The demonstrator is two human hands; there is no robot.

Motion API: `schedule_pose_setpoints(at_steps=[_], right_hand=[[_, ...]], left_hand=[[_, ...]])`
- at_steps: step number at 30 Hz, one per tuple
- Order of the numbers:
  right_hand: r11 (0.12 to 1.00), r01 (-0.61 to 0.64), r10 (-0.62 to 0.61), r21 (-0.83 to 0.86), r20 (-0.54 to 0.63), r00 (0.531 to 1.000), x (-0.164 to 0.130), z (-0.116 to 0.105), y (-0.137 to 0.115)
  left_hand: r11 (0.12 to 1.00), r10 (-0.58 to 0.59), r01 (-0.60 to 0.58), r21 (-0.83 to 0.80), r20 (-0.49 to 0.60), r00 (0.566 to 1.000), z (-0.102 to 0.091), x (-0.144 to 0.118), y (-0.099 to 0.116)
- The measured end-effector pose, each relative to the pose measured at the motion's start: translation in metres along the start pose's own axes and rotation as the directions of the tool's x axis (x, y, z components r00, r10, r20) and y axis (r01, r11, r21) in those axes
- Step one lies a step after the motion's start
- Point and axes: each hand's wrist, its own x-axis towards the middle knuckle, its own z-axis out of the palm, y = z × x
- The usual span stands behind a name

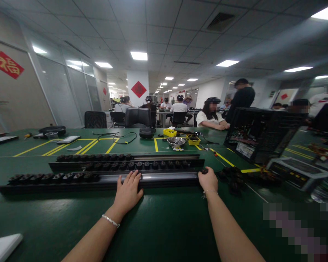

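A long black rail [164, 179] with a shiny inner channel lies across the table in front of me. A row of black round pieces [57, 177], much like socket modules, fills its left part. My left hand [128, 193] rests on the rail's middle with its fingers stretched out. At the rail's right end, my right hand [210, 181] is closed around a small black round piece [205, 170], partly hidden by the fingers. Two similar rails lie behind: a middle rail [192, 168] carrying a row of these pieces, and a back rail [166, 157] with pieces on its left.
More loose black pieces [233, 178] lie right of the rails. Farther right stand an open computer case [262, 134] and a power supply box [292, 173]. A metal bowl [176, 141] and yellow tray [170, 132] sit behind. A co-worker [211, 116] sits across the table.
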Motion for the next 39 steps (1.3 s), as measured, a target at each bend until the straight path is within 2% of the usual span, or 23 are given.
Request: schedule_pose_setpoints(at_steps=[4, 7, 10, 16, 21, 24, 27, 29, 31, 34, 37, 39], right_hand=[[0.999, -0.034, 0.034, -0.006, -0.046, 0.998, 0.007, -0.007, 0.012], [0.993, -0.116, 0.116, 0.013, -0.038, 0.992, 0.014, -0.016, 0.023], [0.992, -0.128, 0.128, -0.004, -0.034, 0.991, 0.02, -0.023, 0.031], [0.994, 0.008, -0.007, -0.109, 0.004, 1.0, 0.033, -0.024, 0.047], [0.974, 0.068, -0.062, -0.215, 0.038, 0.997, 0.042, -0.023, 0.06], [0.962, 0.074, -0.077, -0.263, -0.001, 0.997, 0.043, -0.021, 0.062], [0.96, 0.042, -0.066, -0.278, -0.078, 0.995, 0.041, -0.02, 0.063], [0.953, 0.038, -0.078, -0.3, -0.122, 0.989, 0.039, -0.02, 0.062], [0.946, 0.066, -0.124, -0.319, -0.166, 0.978, 0.037, -0.02, 0.059], [0.939, 0.163, -0.249, -0.302, -0.271, 0.93, 0.031, -0.019, 0.05], [0.899, 0.356, -0.429, -0.256, -0.355, 0.83, 0.023, -0.012, 0.034], [0.834, 0.512, -0.551, -0.204, -0.344, 0.761, 0.015, -0.004, 0.024]], left_hand=[[1.0, -0.002, 0.002, -0.008, 0.001, 1.0, 0.001, 0.0, -0.001], [1.0, -0.002, 0.002, -0.018, 0.006, 1.0, 0.002, 0.0, -0.001], [1.0, 0.001, 0.0, -0.03, 0.011, 1.0, 0.003, 0.0, -0.002], [0.999, 0.009, -0.009, -0.046, 0.0, 1.0, 0.004, 0.001, -0.005], [0.998, 0.021, -0.021, -0.054, -0.008, 1.0, 0.005, 0.0, -0.005], [0.997, 0.034, -0.035, -0.069, -0.02, 0.999, 0.005, 0.0, -0.008], [0.993, 0.053, -0.056, -0.101, -0.029, 0.998, 0.0, 0.003, -0.02], [0.995, 0.007, -0.017, -0.095, -0.098, 0.995, -0.006, 0.005, -0.034], [0.991, -0.129, 0.117, -0.063, -0.238, 0.963, -0.014, 0.006, -0.051], [0.926, -0.365, 0.374, -0.051, -0.374, 0.853, -0.023, 0.003, -0.076], [0.834, -0.529, 0.548, -0.062, -0.369, 0.764, -0.023, -0.002, -0.096], [0.804, -0.581, 0.59, -0.076, -0.314, 0.751, -0.019, -0.004, -0.105]])
